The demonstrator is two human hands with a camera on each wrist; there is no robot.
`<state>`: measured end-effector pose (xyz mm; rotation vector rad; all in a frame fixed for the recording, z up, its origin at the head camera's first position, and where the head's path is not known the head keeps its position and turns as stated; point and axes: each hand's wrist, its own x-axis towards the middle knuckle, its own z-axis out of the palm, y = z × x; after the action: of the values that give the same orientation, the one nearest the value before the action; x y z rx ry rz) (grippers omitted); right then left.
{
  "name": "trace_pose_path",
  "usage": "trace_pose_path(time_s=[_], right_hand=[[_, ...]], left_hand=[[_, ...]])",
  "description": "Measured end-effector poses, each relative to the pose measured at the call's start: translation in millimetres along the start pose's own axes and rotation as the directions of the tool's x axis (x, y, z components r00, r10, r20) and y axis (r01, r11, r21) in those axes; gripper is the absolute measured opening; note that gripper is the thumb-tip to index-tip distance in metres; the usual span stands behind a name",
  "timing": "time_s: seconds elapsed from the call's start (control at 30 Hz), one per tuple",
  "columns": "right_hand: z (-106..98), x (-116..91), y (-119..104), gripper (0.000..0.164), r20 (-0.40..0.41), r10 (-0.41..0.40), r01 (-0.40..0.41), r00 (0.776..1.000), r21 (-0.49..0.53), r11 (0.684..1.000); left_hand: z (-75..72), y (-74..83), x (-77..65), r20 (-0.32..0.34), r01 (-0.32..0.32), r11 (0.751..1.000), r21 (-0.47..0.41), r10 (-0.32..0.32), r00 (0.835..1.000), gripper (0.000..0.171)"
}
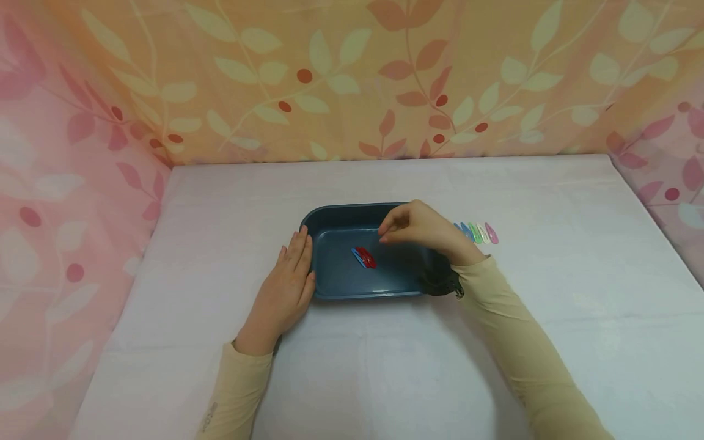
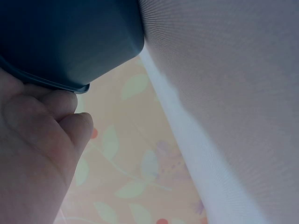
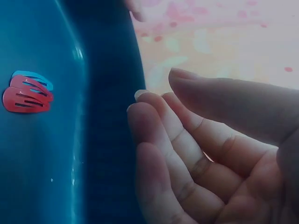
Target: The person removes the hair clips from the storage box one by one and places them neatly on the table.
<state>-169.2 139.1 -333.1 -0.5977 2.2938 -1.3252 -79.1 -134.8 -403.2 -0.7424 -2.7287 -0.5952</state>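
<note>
A dark blue rectangular tray (image 1: 330, 275) stands on the white cloth. Inside it lie a blue snap hair clip (image 1: 359, 258) and red snap hair clips (image 1: 367, 258), bunched side by side; the right wrist view shows the red clips (image 3: 23, 101) overlapping. My left hand (image 1: 286, 284) rests along the tray's left rim with its fingers extended. Above the tray's right part hovers my right hand (image 1: 420, 227), fingers loosely bent. Its thumb (image 3: 201, 95) is apart from the fingers in the right wrist view, and nothing shows between them. That hand and its wrist hide the tray's right end.
Right of the tray, a row of several snap clips in blue, green, white and pink (image 1: 492, 233) lies on the cloth, partly hidden by the right hand. A leaf-patterned curtain (image 1: 341, 79) hangs along the table's back edge, with pink ones at the sides.
</note>
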Motion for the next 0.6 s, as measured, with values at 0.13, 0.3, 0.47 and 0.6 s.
trace_pose_path(time_s=[0.13, 0.3, 0.47, 0.6], right_hand=[[2.0, 8.2, 0.4, 0.013, 0.025, 0.019, -0.019, 1.000, -0.002, 1.000], [4.3, 17.4, 4.4, 0.012, 0.058, 0.043, -0.043, 0.997, 0.007, 0.999], [7.9, 26.2, 10.4, 0.013, 0.102, 0.049, -0.051, 0.994, 0.009, 0.999], [10.7, 30.8, 12.6, 0.013, 0.121, 0.066, -0.066, 0.991, -0.003, 0.998]], left_hand=[[-0.4, 0.0, 0.1, 0.008, 0.006, 1.000, -0.003, -0.006, 1.000, 0.057], [-1.0, 0.4, 0.0, 0.008, 0.008, 1.000, -0.004, -0.008, 1.000, 0.057], [-1.0, 0.4, 0.0, 0.004, 0.005, 1.000, -0.002, -0.005, 1.000, 0.057], [-1.0, 0.2, 0.3, 0.007, 0.005, 1.000, 0.000, -0.005, 1.000, 0.057]])
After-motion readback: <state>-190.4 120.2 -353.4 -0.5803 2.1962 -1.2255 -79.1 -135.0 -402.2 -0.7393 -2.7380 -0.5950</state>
